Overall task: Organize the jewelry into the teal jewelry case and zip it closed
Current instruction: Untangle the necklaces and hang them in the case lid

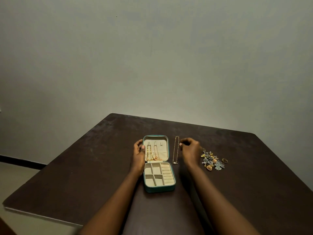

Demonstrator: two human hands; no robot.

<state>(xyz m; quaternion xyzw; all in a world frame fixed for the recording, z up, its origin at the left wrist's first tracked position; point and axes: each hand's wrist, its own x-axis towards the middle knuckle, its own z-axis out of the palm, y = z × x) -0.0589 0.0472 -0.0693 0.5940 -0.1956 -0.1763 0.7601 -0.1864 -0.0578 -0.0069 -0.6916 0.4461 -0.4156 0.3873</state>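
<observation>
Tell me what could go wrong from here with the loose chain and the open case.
The thin pearl chain lies straight beside the teal jewelry case; lifted by one end, it may swing and tangle with the two necklaces already hung in the lid.
The earring pile sits jumbled near the right hand; a wrist sweep could scatter it.

No text, label, brand, number or sign can be read anywhere in view. Teal jewelry case [159,189]: no legible marking on outer wall or on beige lining. Everything around case too small or too dim to show any writing.
</observation>
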